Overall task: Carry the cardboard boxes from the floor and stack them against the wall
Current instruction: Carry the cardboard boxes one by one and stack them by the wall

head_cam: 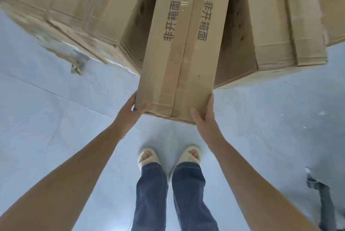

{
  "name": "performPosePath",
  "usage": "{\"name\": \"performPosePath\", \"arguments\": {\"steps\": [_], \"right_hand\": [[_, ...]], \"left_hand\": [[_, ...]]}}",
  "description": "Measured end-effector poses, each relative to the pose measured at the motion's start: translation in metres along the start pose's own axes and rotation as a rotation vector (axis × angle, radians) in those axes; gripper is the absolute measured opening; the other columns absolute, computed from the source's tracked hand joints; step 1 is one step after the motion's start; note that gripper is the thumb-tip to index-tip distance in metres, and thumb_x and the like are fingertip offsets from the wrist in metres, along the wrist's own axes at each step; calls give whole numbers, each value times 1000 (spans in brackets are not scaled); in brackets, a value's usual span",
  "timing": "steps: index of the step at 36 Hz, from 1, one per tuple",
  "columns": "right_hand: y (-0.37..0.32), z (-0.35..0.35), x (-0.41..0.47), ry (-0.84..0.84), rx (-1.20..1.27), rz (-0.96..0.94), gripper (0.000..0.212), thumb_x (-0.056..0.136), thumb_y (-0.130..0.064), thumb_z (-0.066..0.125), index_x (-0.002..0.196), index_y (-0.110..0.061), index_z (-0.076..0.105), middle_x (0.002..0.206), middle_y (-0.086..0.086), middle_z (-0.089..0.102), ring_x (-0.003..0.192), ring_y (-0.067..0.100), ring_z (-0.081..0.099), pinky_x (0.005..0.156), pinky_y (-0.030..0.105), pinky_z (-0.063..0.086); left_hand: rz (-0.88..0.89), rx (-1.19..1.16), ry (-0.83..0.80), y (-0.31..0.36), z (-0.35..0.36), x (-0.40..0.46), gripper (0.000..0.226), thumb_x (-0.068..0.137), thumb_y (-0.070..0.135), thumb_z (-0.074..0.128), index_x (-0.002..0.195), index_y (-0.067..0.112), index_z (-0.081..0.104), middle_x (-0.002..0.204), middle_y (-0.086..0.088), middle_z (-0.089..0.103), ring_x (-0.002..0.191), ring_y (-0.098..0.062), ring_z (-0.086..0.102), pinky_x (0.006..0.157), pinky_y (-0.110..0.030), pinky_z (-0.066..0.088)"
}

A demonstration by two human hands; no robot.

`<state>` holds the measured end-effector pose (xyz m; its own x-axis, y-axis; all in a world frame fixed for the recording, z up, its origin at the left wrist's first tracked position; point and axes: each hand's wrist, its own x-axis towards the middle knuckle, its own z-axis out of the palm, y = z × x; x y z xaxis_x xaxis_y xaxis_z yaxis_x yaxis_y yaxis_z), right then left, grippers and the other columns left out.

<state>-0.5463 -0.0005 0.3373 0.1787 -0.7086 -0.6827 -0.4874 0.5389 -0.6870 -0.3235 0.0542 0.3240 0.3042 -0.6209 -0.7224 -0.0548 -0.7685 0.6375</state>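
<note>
A: Where is the long cardboard box (179,47)?

B: Raised above the pale floor (56,118), between two box stacks: left stack (89,16), right stack (270,25).

A: And the hands?

B: Left hand (131,109) grips the near-left corner, thumb over the top face. Right hand (204,117) clasps the near-right corner, fingers pressed together along the side.

A: Below?

B: Sandalled feet (168,156), jeans (171,193).
</note>
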Motion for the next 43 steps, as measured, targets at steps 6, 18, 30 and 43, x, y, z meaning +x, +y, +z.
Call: {"name": "performPosePath", "arguments": {"steps": [6, 18, 30, 43], "right_hand": [[27, 17, 11, 130, 388, 98, 63, 94, -37, 55, 147, -42, 22, 129, -26, 49, 117, 5, 50, 107, 50, 39], [-50, -11, -34, 105, 477, 66, 46, 96, -41, 48, 141, -43, 37, 121, -30, 53, 111, -1, 51, 105, 54, 35], [-128, -35, -199, 115, 332, -22, 29, 100, -37, 43, 127, -46, 48, 95, -23, 68, 95, 15, 60, 78, 46, 49], [-159, -63, -368, 39, 230, -188, 25, 98, -37, 44, 115, -55, 48, 92, -24, 69, 89, 10, 65, 73, 38, 49]], "left_hand": [[-10, -154, -74, -20, 12, 14, 45, 95, 30, 54, 137, 36, 39, 115, 30, 54, 95, 22, 49, 80, -9, 38], [-29, -410, -53, 57, -3, -38, 59, 71, 56, 63, 127, 48, 45, 121, 25, 56, 117, -2, 50, 99, -48, 37], [-92, -492, -19, 122, -46, -208, 28, 92, 35, 59, 120, 32, 54, 94, 16, 66, 84, -1, 60, 69, -32, 50], [91, -562, 59, 121, -63, -401, 14, 92, 37, 57, 106, 36, 55, 94, 14, 68, 90, -5, 61, 70, -34, 52]]}}
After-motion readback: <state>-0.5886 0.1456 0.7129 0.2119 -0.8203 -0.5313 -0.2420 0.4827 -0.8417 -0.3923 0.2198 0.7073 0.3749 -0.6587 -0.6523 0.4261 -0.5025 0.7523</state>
